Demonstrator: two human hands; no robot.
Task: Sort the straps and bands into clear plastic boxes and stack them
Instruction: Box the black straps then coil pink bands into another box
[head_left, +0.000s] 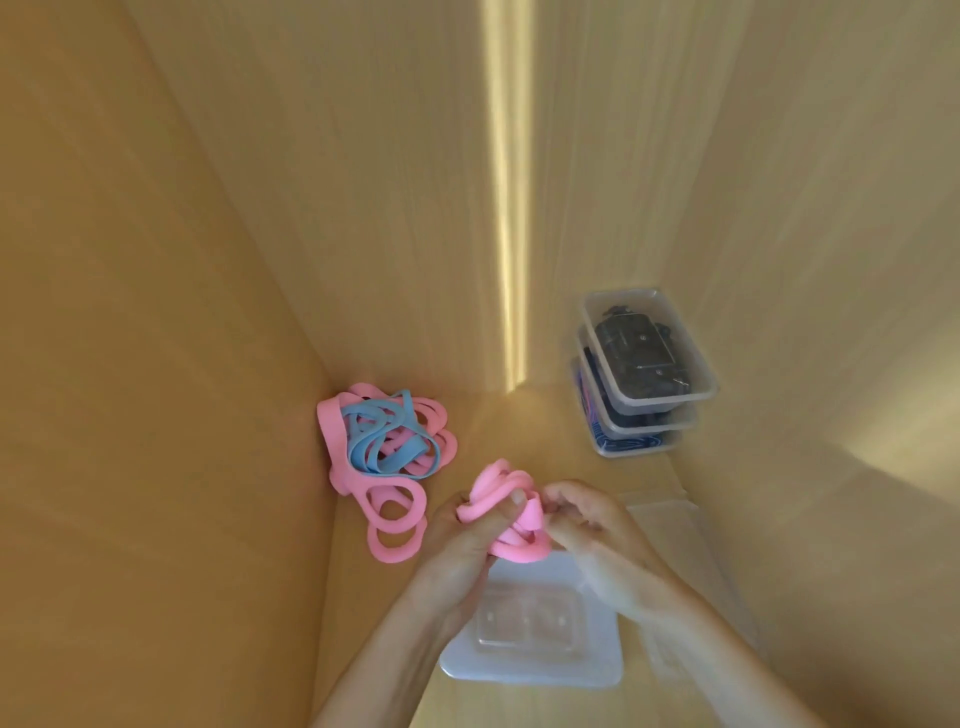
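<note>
Wooden shelf corner, bands everywhere!
Both my left hand (467, 530) and right hand (582, 525) pinched a pink band bundle (511, 514) above a clear box (535, 660).

Two bare arms reach in from the bottom — no sleeves on them (none that show), and the left hand (470, 525) and right hand (587, 519) wear no gloves

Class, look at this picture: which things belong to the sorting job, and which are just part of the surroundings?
Part of the job:
- pink band, gripped by the left hand and the right hand
- pile of pink and blue bands
- open box
- stack of filled boxes

Just surroundings:
- wooden walls
- streak of light
</note>
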